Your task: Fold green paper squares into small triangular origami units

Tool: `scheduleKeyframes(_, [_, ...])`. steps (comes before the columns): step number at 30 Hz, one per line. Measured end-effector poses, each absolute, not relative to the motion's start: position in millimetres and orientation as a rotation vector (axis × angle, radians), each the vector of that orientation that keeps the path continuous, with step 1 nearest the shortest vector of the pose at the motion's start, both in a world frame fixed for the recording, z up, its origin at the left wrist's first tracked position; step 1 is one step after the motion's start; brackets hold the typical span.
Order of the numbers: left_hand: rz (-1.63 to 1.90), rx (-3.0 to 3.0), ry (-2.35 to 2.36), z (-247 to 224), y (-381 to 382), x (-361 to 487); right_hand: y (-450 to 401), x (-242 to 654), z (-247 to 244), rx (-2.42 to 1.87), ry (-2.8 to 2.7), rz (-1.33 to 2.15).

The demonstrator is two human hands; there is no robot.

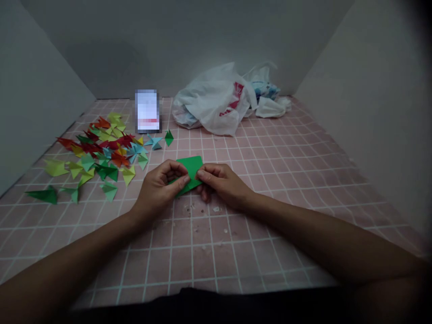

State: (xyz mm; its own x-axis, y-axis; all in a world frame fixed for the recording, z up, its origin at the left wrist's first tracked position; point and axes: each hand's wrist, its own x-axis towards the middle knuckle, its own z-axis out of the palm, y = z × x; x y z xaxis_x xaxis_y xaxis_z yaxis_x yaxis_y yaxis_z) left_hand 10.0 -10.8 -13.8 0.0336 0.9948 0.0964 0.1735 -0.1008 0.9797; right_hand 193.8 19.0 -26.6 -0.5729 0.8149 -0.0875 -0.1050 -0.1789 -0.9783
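Two grasping: left hand (158,191) and right hand (219,180) pinch a green paper sheet (191,168) at lower center, steadying it between them | folded paper pieces (101,153) lie upper left, kept aside

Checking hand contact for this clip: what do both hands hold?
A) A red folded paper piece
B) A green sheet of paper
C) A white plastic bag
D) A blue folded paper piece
B: the left hand and right hand both pinch the green sheet of paper between them.
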Motion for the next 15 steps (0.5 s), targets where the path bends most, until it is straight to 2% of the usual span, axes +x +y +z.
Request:
scheduleKeyframes(8, [1.162,1.580,1.267,-15.2,-14.4,11.7,21.1,194.2,-28.2,-0.828,-1.504,1.853])
scheduleKeyframes(15, [1.157,1.430,1.226,-14.1,-13.6,13.1,17.4,192.9,-25.2,-0.896,-1.641,1.689])
